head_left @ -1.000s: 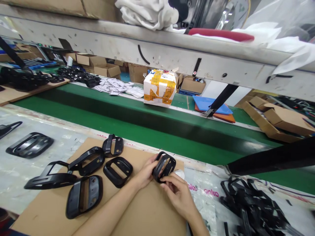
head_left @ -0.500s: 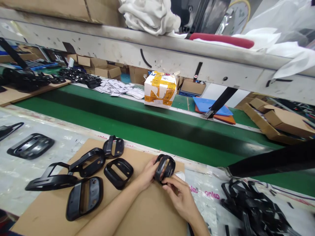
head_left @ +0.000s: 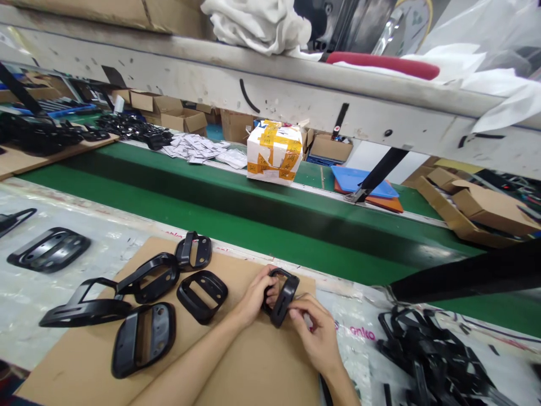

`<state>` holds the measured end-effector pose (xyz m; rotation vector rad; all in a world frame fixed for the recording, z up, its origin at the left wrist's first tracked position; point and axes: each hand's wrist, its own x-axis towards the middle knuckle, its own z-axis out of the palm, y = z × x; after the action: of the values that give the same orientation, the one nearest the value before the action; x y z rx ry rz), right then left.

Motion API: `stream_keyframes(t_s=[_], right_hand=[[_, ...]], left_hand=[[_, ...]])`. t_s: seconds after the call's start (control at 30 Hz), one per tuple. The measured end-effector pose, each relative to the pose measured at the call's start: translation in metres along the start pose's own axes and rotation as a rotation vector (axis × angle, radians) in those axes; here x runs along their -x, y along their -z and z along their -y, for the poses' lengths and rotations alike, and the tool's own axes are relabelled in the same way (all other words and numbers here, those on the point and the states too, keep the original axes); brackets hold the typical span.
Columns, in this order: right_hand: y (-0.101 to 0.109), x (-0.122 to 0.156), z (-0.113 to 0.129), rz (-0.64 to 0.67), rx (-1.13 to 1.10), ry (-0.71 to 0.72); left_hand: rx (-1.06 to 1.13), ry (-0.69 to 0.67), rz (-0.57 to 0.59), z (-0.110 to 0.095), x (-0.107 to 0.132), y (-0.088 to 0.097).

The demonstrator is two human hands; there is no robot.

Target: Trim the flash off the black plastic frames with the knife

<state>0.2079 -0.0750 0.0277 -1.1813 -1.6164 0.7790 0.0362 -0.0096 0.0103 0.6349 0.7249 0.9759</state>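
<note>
Both hands hold one black plastic frame part (head_left: 282, 294) above a sheet of brown cardboard (head_left: 236, 361). My left hand (head_left: 257, 296) grips its left side with curled fingers. My right hand (head_left: 315, 330) pinches its lower right edge. The part is turned edge-on toward me. Several similar black frame parts (head_left: 202, 293) lie on the cardboard to the left, the nearest a hand's width from my left hand.
A heap of black plastic pieces (head_left: 431, 355) lies at the lower right. A green conveyor belt (head_left: 253, 225) runs across behind the cardboard, with a taped white box (head_left: 274, 151) beyond it. More black parts (head_left: 48, 249) rest on plastic sheeting at the left.
The held frame part has been rotated from facing me to edge-on. My right hand has shifted slightly right and down along its edge.
</note>
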Motion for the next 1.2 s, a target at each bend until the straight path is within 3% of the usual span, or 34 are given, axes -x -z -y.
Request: stream_keyframes(t_s=[0.13,0.23,0.33,0.53,0.67,0.83,1.0,1.2], right_hand=[[-0.003,0.002,-0.005,-0.25,-0.061,0.009],[-0.007,0.005,-0.004,-0.126,-0.205,-0.044],[-0.009,0.009,-0.001,0.02,-0.26,-0.084],[-0.005,0.01,0.0,-0.012,-0.07,0.038],[-0.001,0.008,0.003,-0.019,-0.136,0.025],[0.001,0.007,0.001,0.001,-0.156,-0.079],[0.0,0.007,-0.004,0.003,-0.22,-0.019],[0.001,0.006,-0.004,0.004,-0.301,-0.047]], left_hand=[[0.072,0.05,0.058,-0.001,0.003,-0.009],[0.069,0.082,0.034,0.003,0.008,-0.015],[0.101,0.091,0.081,0.004,0.013,-0.018],[0.238,0.249,0.263,-0.002,0.013,-0.015],[0.291,0.407,0.35,-0.003,0.012,-0.011],[0.321,0.427,0.323,-0.005,0.015,-0.01],[0.238,0.346,0.302,-0.007,0.017,-0.009],[0.305,0.412,0.295,-0.011,0.019,-0.011]])
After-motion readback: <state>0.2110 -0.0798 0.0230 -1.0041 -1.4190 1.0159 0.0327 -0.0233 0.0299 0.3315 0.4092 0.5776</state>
